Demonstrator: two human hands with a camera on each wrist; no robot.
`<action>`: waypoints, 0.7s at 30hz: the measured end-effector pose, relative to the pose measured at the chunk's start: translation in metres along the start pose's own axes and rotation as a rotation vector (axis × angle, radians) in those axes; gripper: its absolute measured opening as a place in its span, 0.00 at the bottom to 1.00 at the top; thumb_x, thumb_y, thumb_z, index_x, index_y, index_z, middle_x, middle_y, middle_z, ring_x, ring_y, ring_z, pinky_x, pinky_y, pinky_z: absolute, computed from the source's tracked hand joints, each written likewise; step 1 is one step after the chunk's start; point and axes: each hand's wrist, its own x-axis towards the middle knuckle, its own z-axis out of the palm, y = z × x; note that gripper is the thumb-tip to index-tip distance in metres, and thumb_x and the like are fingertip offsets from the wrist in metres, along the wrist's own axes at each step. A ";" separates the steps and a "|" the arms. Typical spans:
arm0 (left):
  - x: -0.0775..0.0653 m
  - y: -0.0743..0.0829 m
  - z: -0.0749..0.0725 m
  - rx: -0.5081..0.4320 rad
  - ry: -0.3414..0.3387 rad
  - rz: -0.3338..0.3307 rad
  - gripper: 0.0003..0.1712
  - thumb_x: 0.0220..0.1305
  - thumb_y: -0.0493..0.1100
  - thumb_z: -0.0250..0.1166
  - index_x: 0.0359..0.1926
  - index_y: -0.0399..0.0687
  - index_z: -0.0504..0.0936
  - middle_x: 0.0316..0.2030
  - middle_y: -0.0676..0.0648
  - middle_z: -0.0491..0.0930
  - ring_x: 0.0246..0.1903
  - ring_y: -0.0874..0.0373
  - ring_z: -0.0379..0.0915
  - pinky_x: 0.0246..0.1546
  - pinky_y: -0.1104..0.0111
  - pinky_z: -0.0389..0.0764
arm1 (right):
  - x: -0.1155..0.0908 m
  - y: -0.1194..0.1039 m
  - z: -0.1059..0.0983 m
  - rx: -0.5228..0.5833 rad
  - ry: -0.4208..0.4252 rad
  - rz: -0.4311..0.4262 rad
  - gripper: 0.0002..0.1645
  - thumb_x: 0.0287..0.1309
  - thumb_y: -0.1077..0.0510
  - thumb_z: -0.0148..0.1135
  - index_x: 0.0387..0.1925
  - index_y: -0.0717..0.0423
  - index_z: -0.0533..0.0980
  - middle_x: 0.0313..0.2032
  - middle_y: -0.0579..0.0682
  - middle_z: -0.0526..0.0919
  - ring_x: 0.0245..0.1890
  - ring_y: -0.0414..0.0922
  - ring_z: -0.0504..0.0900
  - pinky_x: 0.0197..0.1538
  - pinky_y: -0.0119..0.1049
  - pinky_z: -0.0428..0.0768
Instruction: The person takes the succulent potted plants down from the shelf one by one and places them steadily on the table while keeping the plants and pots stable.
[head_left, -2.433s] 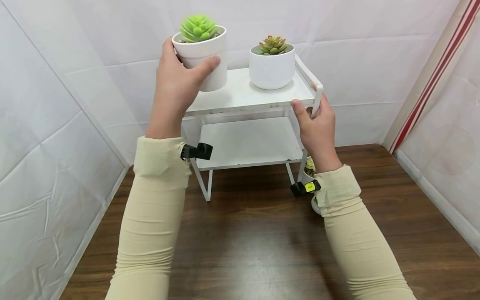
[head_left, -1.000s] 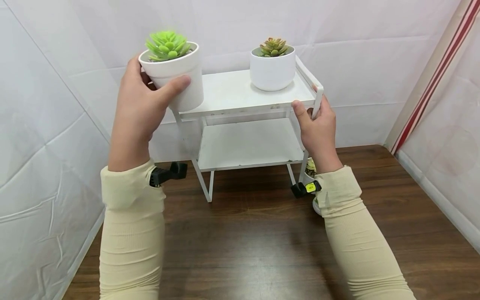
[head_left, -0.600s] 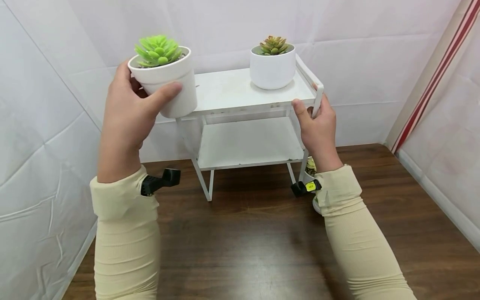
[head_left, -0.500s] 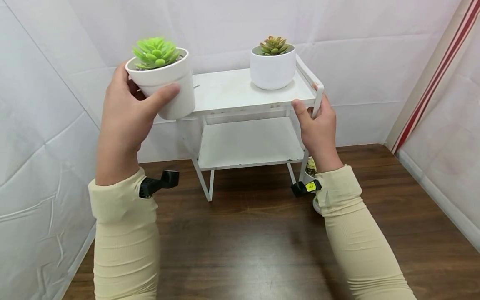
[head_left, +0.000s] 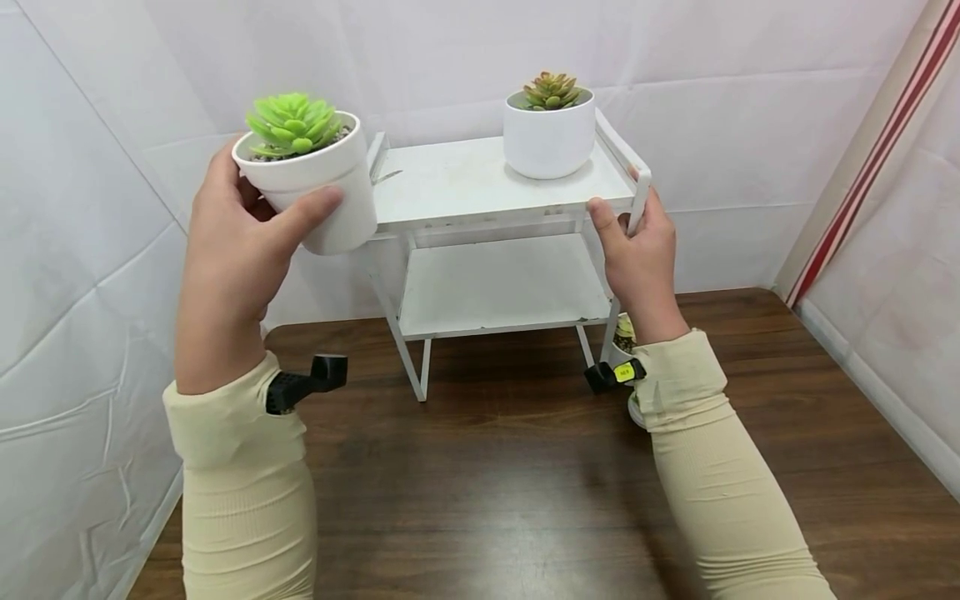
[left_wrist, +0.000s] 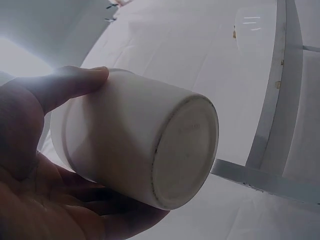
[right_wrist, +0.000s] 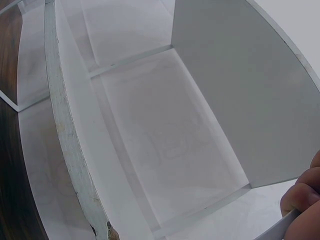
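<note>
Potted green plant (head_left: 311,173) is roughly upright beside the left end of the white shelf (head_left: 450,183), left hand (head_left: 232,258) curled round it; right hand (head_left: 637,258) grips the shelf's right end.

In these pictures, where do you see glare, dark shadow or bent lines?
Head: soft glare on the brown table; left wrist: a blown-out light at upper left, the left hand and white pot partly shadowed; right wrist: the edge of the white rack looks curved, probably lens distortion.
</note>
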 end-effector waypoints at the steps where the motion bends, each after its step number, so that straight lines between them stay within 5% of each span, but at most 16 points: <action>1: -0.001 0.000 0.000 -0.001 0.003 0.002 0.41 0.52 0.47 0.74 0.66 0.54 0.65 0.52 0.53 0.75 0.47 0.60 0.74 0.46 0.72 0.73 | 0.000 0.000 0.000 -0.002 0.000 -0.001 0.36 0.63 0.48 0.62 0.69 0.51 0.64 0.26 0.38 0.72 0.20 0.37 0.60 0.27 0.30 0.62; 21: -0.014 -0.022 -0.013 -0.017 0.034 0.007 0.41 0.52 0.43 0.75 0.66 0.52 0.66 0.49 0.54 0.76 0.43 0.61 0.75 0.42 0.77 0.74 | 0.000 -0.003 -0.001 -0.013 0.005 -0.003 0.36 0.62 0.48 0.62 0.69 0.51 0.65 0.23 0.40 0.68 0.20 0.37 0.59 0.27 0.31 0.61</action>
